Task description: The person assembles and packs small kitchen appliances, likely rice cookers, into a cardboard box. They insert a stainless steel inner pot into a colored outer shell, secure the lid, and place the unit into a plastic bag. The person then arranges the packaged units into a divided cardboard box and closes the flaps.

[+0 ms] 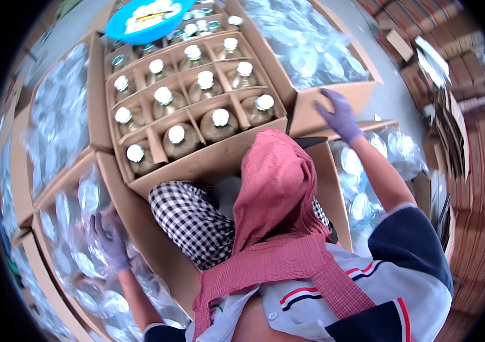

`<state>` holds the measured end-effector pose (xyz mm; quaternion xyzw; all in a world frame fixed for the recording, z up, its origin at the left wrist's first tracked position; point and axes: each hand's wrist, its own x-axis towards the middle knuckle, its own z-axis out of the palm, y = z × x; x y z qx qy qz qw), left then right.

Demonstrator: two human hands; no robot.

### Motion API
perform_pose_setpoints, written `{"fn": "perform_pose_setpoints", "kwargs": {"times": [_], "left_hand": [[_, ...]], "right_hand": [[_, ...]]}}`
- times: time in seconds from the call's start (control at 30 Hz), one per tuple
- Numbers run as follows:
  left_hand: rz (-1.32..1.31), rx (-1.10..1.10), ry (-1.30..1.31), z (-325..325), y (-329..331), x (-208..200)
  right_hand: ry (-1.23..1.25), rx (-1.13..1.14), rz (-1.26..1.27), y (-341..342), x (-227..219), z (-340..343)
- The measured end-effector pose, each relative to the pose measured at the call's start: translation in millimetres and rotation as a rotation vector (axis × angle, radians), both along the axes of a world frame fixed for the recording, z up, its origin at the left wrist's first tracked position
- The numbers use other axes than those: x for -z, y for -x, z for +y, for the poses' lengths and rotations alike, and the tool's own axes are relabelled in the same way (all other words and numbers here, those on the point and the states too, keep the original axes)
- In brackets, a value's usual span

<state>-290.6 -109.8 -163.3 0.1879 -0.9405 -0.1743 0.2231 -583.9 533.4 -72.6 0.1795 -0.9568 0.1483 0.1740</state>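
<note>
My left hand (108, 242), in a pale purple glove, is over an open carton (118, 188) of clear, bagged containers (85, 262). Its fingers are stretched out with nothing gripped; whether they touch the plastic I cannot tell. At the right, my right hand (339, 115), gloved alike, has its fingers spread beside the side wall of another carton (362, 94), holding nothing. Between the hands, in front of me, stands a divided carton (214, 151) of clear bottles (181, 149) standing upright with white caps (220, 117).
A blue basin (122, 33) with white pieces and a yellow item rests over the far bottles. Cartons of bagged clear containers (57, 119) flank both sides. Flattened cardboard (450, 134) and carton stacks (482, 171) stand at the right. Cloth-covered legs (191, 219) lie close to the divided carton.
</note>
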Motion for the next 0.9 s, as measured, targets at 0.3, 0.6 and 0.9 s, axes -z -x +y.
{"fn": "perform_pose_setpoints", "kwargs": {"times": [0.3,0.6,0.9], "left_hand": [[0.045,0.497,-0.101,223.2,61.4,-88.0],[-0.084,0.532,0.281,240.7,80.2,-71.7],[-0.135,0.564,0.297,250.5,114.6,-70.7]], "right_hand": [[-0.358,0.244,-0.657,66.6,81.2,-56.5],[-0.177,-0.052,-0.551,-58.3,30.6,10.0],[0.174,0.189,-0.910,48.9,50.4,60.7]]}}
